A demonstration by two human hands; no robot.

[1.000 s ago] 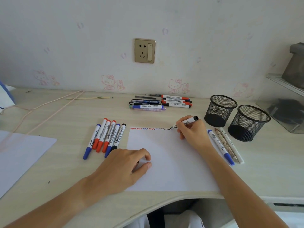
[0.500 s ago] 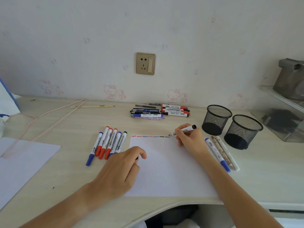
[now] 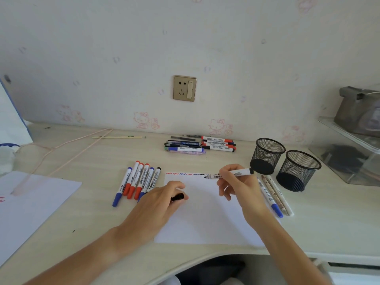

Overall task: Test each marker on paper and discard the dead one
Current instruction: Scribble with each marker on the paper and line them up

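Note:
A white sheet of paper (image 3: 207,219) lies on the desk, with red, blue and black squiggles along its top edge. My right hand (image 3: 238,188) pinches an uncapped black marker (image 3: 232,174), its tip just above the paper's top edge. My left hand (image 3: 162,202) rests on the paper's left side and holds a black cap (image 3: 177,197). Several capped red, blue and black markers (image 3: 139,182) lie in a row left of the paper. More markers and pens (image 3: 199,145) are piled near the wall.
Two black mesh pen cups (image 3: 267,155) (image 3: 298,169) stand at the right, with three pens (image 3: 275,198) lying in front of them. Another white sheet (image 3: 30,206) lies at the left. A clear plastic shelf (image 3: 349,153) sits far right. The desk's curved front edge is close.
My right hand has lifted the marker's tip off the paper and turned the marker flatter. My left hand has slid up the paper, and the black cap now shows in its fingers.

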